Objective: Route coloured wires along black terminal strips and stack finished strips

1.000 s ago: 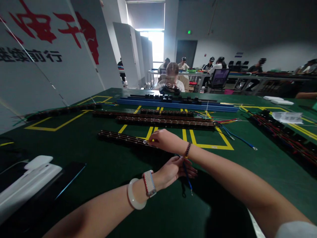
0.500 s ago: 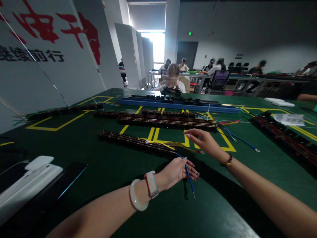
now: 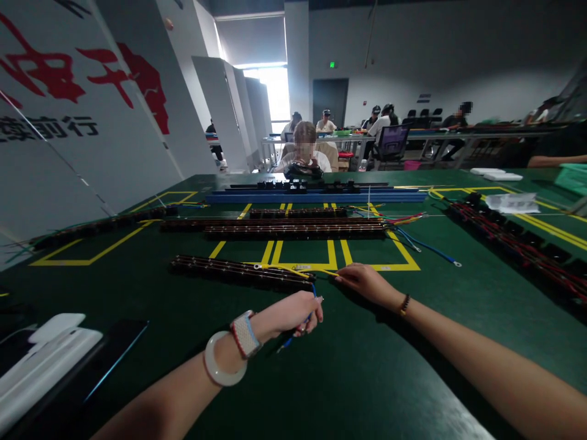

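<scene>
A long dark strip [image 3: 229, 271] with several thin metal bars along it lies before me on the green table. From its right end comes a blue wire [image 3: 287, 344]; my left hand [image 3: 302, 311] is closed around it, and the wire's tip sticks out below the fingers. My right hand [image 3: 360, 279] pinches a yellow wire [image 3: 323, 272] at its right end, just above the table. Another yellow wire with a ring terminal [image 3: 258, 266] rests on top of the strip.
Longer dark strips [image 3: 293, 227] with coloured wires lie beyond, in front of blue rails [image 3: 316, 197]. Another wired strip [image 3: 518, 244] is at right. White devices and a dark flat object [image 3: 121, 351] lie at left. A person [image 3: 305, 156] sits across the table.
My left hand has closed around the blue wire, turning its tip down to the left. My right hand has come down and taken hold of a yellow wire. The view has shifted slightly.
</scene>
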Tool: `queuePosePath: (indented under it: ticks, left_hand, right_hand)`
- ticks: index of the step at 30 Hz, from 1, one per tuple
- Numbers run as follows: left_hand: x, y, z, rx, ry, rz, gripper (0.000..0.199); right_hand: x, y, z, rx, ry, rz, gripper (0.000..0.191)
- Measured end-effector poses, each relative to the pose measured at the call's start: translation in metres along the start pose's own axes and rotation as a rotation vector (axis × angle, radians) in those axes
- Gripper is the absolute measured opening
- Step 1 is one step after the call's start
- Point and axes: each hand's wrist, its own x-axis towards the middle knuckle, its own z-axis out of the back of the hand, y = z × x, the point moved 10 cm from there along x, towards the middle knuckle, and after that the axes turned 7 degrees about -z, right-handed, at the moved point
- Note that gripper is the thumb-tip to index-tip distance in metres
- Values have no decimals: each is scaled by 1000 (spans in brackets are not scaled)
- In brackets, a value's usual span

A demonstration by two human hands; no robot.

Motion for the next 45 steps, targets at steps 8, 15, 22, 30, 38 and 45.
queuePosePath:
  ticks: [8,15,22,30,38,45]
  left_hand:
    - [-2,-7,32,738,-12,-105,37]
    - [-14,-7,44,828,-66,23,50]
    - [-38,-40,88,995,-419,-2,59]
    - [-36,-35,114,899,-624,13,59]
    - [-4,-40,97,65,-412,-393,58]
    - [-22,-77,44,612,-474,-682,41]
  right_hand:
    - [2,-6,-4,-2,25,15,33]
    - [1,-8,-3,-3,13,-11,32]
    - [1,-13,-2,60,18,-82,32]
    - [0,-12,-2,98,20,-60,31]
    - [0,-12,-3,60,22,-58,30]
    - [0,-11,-4,54,29,-49,30]
